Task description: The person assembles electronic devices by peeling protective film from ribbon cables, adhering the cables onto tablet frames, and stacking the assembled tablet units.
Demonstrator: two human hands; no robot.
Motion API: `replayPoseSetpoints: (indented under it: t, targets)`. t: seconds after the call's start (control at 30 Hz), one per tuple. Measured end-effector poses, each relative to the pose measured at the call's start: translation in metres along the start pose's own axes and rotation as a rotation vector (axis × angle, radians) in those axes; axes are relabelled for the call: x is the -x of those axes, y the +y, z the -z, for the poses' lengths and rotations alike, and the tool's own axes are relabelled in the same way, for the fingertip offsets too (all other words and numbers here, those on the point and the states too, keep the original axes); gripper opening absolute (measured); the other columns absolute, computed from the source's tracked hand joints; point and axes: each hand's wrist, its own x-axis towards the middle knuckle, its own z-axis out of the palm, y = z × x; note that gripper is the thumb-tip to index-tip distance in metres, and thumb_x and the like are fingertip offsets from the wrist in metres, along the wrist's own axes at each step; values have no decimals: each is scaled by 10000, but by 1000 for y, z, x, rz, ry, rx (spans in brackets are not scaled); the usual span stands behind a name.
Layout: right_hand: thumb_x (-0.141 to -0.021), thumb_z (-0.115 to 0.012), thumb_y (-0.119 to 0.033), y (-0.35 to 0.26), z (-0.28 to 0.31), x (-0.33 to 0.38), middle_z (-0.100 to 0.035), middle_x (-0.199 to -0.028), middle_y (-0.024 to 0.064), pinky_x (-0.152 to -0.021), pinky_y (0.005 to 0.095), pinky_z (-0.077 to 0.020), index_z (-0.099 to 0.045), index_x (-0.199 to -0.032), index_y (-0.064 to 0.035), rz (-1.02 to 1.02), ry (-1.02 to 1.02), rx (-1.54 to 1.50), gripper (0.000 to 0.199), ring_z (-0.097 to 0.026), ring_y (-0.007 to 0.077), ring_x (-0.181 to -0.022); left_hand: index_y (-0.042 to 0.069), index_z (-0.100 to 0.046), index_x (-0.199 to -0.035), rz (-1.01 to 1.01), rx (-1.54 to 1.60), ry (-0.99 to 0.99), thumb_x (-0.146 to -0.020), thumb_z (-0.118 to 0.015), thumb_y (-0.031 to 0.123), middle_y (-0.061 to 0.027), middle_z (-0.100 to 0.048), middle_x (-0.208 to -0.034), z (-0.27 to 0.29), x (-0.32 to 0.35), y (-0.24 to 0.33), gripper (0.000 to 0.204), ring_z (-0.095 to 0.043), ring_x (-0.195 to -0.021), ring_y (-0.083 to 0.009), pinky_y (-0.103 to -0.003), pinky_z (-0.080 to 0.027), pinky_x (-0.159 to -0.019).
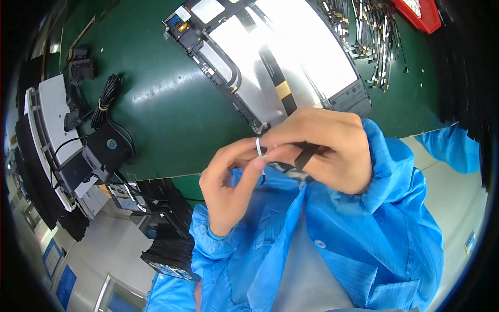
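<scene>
Both hands meet in front of my chest, just off the near edge of the table. My left hand (228,182) pinches a thin black-and-white cable (258,146) between thumb and fingers. From the other side my right hand (327,148) is closed on the cable too, its fingertips touching those of the left. A dark strip (305,155) shows between the right fingers; whether it belongs to the same cable I cannot tell. Just beyond the hands lies an opened flat device panel (244,78), silvery with a black frame and a black-and-yellow strip across it.
Many loose thin cables (377,41) are heaped on the green table (156,104) at the far right, beside a red tray (423,15). At left stand a black adapter box (107,148) and a coiled black cord (106,101). Another person's blue sleeve (452,148) shows at right.
</scene>
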Motion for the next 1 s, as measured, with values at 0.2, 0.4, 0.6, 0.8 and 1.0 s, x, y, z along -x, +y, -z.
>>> replayPoseSetpoints:
  t: [0.2, 0.4, 0.6, 0.8, 1.0]
  targets:
    - [-625, -590, 97, 12, 11, 6, -611, -792, 121, -625, 332, -497, -659, -907, -23, 86, 17, -103, 315, -623, 268, -721, -21, -602, -1042, -248, -193, -68, -798, -585, -54, -121, -624, -901, -2, -12, -1, 247, -569, -751, -129, -231, -444, -665]
    - [-646, -601, -3, -1, 23, 5, -549, -858, 74, -595, 350, -500, -599, -917, -80, 293, -141, -10, 281, -597, 279, -729, -24, -623, -977, -615, -503, 86, -708, -580, -124, -165, -652, -918, -8, -14, 6, 290, -589, -900, -298, -375, -472, -799]
    - [-807, -633, -52, -8, 165, -26, -613, -850, 85, -678, 236, -448, -642, -933, 47, 19, 748, 572, 160, -571, 125, -774, -40, -590, -1017, -720, -670, 33, -813, -553, -105, -209, -583, -1094, -2, -31, 0, 217, -655, -823, -249, -427, -412, -954]
    - [-767, -660, -104, 5, 194, -35, -565, -1179, 196, -791, 248, -461, -675, -935, -8, -304, 601, 924, 195, -606, 243, -981, 10, -538, -874, -556, -259, 220, -864, -575, 38, -127, -672, -840, -9, -40, -8, 48, -593, -1006, -276, -501, -306, -1013]
    - [-775, -570, 70, -10, 66, 0, -524, -903, 154, -679, 329, -475, -605, -1022, 40, 89, -200, 413, 252, -567, 264, -767, 0, -607, -856, -550, -75, 109, -788, -648, 21, -203, -618, -1079, -10, -70, -12, 82, -457, -1204, -336, -441, -304, -1026]
